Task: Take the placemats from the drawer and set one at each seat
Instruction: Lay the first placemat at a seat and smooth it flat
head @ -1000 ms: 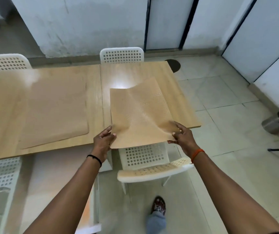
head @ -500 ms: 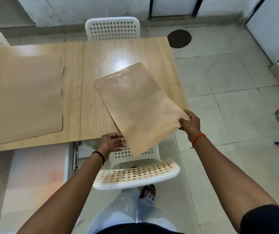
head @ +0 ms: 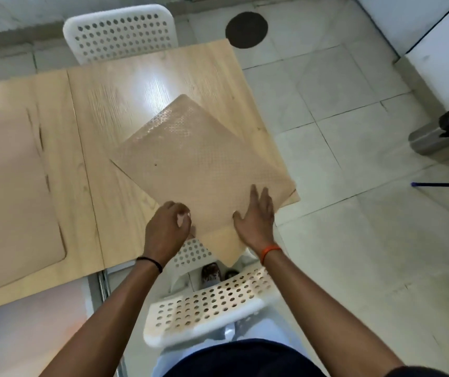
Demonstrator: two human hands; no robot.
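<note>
A: Head view: where's the mat (head: 201,170)?

B: Askew on the table (head: 141,85), one corner overhanging the chair (head: 207,308).

A: Fingers?

B: Right hand (head: 257,217) flat, spread, likely to turn it. Left hand (head: 167,227) curled beside its edge; whether it pinches, I can't tell.

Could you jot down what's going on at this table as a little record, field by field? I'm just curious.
surface: wooden table
mat being set: textured placemat, lying askew, its near corner hanging past the table edge
right hand: fingers straight, flat on the mat
left hand: fingers curled at the mat's near-left edge; whether it grips is unclear
mat already laid: second placemat, flat at the left
seats: near white chair, far white chair
</note>
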